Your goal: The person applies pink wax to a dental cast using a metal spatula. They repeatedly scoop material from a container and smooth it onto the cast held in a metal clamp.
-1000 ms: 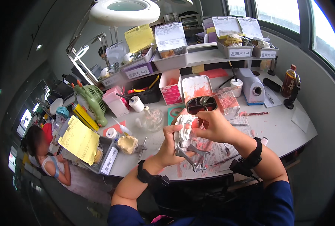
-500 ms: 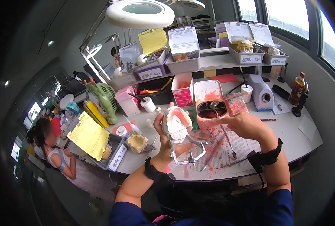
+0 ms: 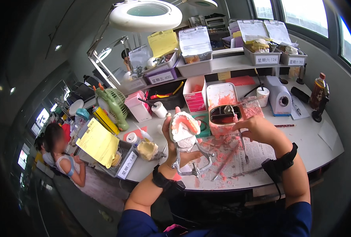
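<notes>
My left hand is closed around a white plaster dental cast with a pink wax rim along its arch. A metal articulator is joined to the cast's lower side and hangs toward me. To the right, my right hand pinches a metal wax spatula. One end of it is over the open wax pot, a pink-smeared box with dark compartments, and carries some pink wax; the other end points down toward the newspaper. Whether the upper tip touches the pot is unclear.
Several wax scraps and a second tool lie on the newspaper. A yellowish cast and a grey tray stand at left. Behind are a green fan, a pink-and-white box and a white device. Another person is at far left.
The spatula has turned from lying nearly flat across the pot to a steeper slant, with my right hand shifted slightly. My left hand still holds the cast, tilted a little differently.
</notes>
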A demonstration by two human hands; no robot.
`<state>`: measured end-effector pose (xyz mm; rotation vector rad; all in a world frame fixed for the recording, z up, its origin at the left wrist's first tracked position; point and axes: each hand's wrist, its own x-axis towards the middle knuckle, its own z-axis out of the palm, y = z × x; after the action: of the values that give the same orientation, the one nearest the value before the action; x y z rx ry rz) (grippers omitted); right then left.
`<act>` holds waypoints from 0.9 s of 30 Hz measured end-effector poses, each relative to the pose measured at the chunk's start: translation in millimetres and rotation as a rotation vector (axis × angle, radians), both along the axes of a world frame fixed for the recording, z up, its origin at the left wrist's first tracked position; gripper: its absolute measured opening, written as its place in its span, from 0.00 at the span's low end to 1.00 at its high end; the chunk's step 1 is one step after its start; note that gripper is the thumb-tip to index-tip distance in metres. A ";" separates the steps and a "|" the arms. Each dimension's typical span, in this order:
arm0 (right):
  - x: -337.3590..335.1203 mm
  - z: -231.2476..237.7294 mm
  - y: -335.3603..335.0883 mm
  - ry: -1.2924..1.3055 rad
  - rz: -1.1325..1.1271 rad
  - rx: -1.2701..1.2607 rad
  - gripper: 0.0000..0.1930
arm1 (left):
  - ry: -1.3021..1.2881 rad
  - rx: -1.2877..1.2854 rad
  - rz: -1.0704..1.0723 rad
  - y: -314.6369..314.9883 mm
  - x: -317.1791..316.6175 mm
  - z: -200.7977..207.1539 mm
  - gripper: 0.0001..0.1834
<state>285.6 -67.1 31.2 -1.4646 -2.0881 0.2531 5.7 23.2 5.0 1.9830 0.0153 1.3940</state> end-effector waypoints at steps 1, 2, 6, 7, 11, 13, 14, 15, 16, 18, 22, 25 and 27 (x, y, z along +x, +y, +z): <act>3.2 10.3 -0.8 0.049 0.004 0.067 0.15 | 0.004 -0.015 -0.012 0.4 -2.2 -0.5 0.70; 5.2 20.9 -4.0 0.297 -0.095 0.069 0.10 | 0.008 -0.031 -0.022 1.0 -5.9 -0.7 0.70; 83.3 15.4 -2.3 0.498 -0.708 0.571 0.14 | -0.041 -0.377 -0.209 -4.1 -1.3 -2.9 0.70; 103.6 13.3 -6.0 0.470 -0.848 0.628 0.15 | -0.014 -0.369 -0.223 -2.0 -1.3 -4.7 0.70; 136.8 1.2 -9.8 0.530 -0.956 0.549 0.17 | 0.007 -0.590 -0.304 -3.7 -2.3 -11.2 0.66; 135.6 -3.4 -2.5 0.482 -0.963 0.495 0.19 | -0.043 -0.643 -0.351 -1.5 -4.6 -17.2 0.60; 135.1 -4.6 -1.4 0.444 -0.978 0.472 0.19 | -0.074 -0.692 -0.362 -2.3 -4.7 -18.9 0.56; 133.9 -6.0 0.6 0.408 -0.989 0.449 0.20 | -0.092 -0.677 -0.406 -1.2 -5.1 -19.9 0.49; 133.2 -7.7 2.4 0.371 -0.998 0.426 0.21 | -0.099 -0.714 -0.442 -0.8 -6.7 -19.4 0.47; 136.8 -12.7 4.4 0.389 -0.994 0.410 0.23 | -0.116 -0.790 -0.513 1.2 -9.2 -17.2 0.44; 132.0 -10.7 1.8 0.407 -0.996 0.348 0.26 | -0.025 -0.739 -0.413 3.2 -7.7 -8.9 0.45; 132.0 -12.7 4.3 0.388 -0.980 0.369 0.27 | -0.031 -0.780 -0.355 7.4 -10.7 -16.5 0.45; 128.0 -11.1 3.7 0.409 -0.964 0.373 0.26 | -0.036 -0.793 -0.319 6.0 -9.6 -17.5 0.43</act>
<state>413.6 -63.4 20.1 -1.7959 -0.8914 -0.1954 -3.8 29.3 -12.5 1.2336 0.1958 0.9962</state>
